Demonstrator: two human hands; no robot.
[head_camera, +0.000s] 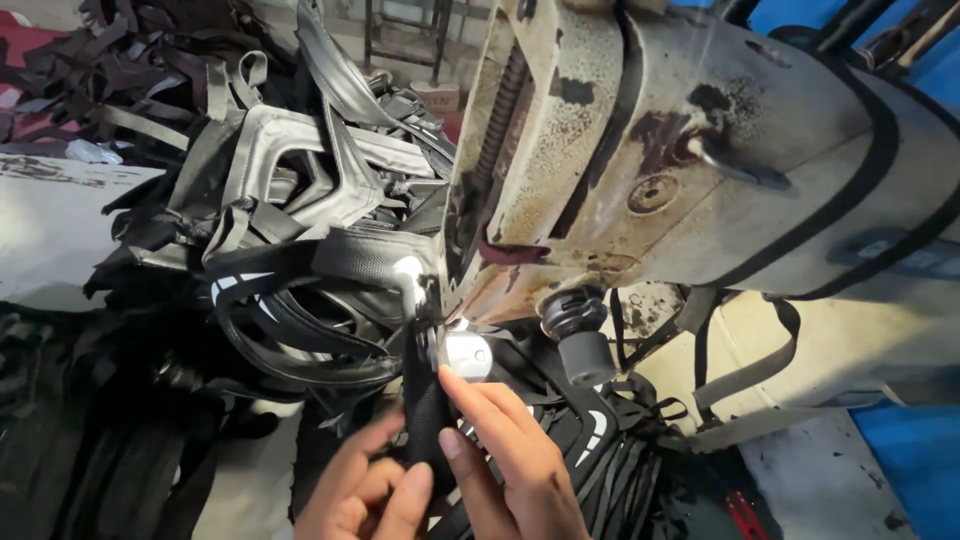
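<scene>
- Black padded strap piece (428, 420), textured and narrow, held upright at lower centre of the head view, its upper end fed beneath the lit foot (466, 354) of a worn, rust-speckled sewing machine (640, 150).
- Left hand (365, 490) placed low on the piece, fingers curled and partly closed about its lower left edge; exact contact of the thumb not discernible.
- Right hand (520, 460) set just beside on the right, index finger extended up along the piece's right edge toward the foot, remaining fingers loosely bent; pinched rather than fully gripped.
- Judged light, soft and pliable, with a grippy mesh-like face; unlikely to slip, likely to fold or buckle if pushed from the far end.
- Best taken, by this judgement, flat at both edges close below the foot, fingertips kept clear of the stitching point.
- Heap of similar black and grey straps (300, 200) piled behind and to the left, touching the machine's side.
- Further finished pieces with white markings (590, 440) lying beneath the hands.
- Black knob (580, 335) hanging under the machine head, near the right hand but apart from it.
- Loose grey webbing (740, 370) trailing to the right over a pale table (830, 480).
</scene>
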